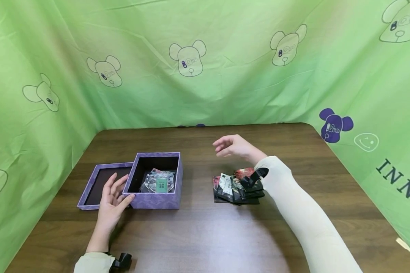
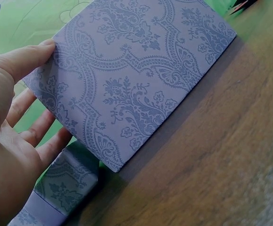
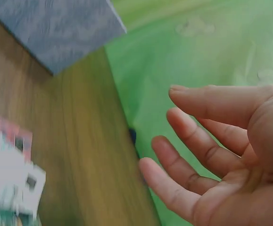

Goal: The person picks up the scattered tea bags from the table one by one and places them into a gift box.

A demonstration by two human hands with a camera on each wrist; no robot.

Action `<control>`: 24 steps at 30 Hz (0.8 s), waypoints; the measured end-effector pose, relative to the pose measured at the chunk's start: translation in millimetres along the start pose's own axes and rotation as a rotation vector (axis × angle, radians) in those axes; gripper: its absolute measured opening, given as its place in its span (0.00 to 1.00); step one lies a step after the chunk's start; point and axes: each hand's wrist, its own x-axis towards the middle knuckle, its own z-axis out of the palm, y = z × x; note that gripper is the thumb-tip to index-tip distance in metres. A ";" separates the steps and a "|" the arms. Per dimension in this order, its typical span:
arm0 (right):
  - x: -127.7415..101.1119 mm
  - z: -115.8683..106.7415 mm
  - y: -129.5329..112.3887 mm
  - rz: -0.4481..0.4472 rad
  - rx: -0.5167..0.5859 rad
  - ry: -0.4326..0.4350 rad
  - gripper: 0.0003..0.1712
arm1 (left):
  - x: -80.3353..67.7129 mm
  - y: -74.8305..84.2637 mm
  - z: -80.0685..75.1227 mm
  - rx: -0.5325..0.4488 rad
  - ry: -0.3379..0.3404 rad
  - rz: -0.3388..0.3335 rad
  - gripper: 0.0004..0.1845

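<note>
The left hand (image 1: 112, 201) rests with straight fingers against the near left corner of the purple box (image 1: 156, 181), thumb on its front wall, holding nothing. The right hand (image 1: 233, 146) hangs above the table (image 1: 198, 235), fingers relaxed and spread, empty, just beyond the pile of dark packets (image 1: 237, 185) to the right of the box.

The wrist strap and sleeve cover part of that pile, so the number of packets is unclear. Inside the box lie clear-wrapped packets (image 1: 158, 181), their print too small to read. The box lid (image 1: 100, 184) lies upturned, touching the box's left side, partly behind the left hand.

Only the left wrist view shows the box's floral pattern. The right wrist view is blurred; it shows the open palm and a smeared packet edge.
</note>
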 end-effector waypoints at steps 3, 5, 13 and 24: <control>-6.4 -14.5 12.0 0.045 -0.004 -0.015 0.31 | -0.1 -0.3 -0.9 -0.004 -0.007 0.007 0.45; -10.8 -23.0 19.8 0.071 -0.021 -0.018 0.32 | -0.3 -0.7 -1.2 -0.005 -0.011 0.011 0.45; -29.9 -46.5 50.5 0.159 -0.071 -0.010 0.34 | -0.6 -0.3 -1.1 0.015 -0.004 0.003 0.44; -48.2 -59.7 80.1 0.145 -0.129 0.010 0.35 | -0.4 -1.5 -1.5 0.037 0.001 -0.011 0.45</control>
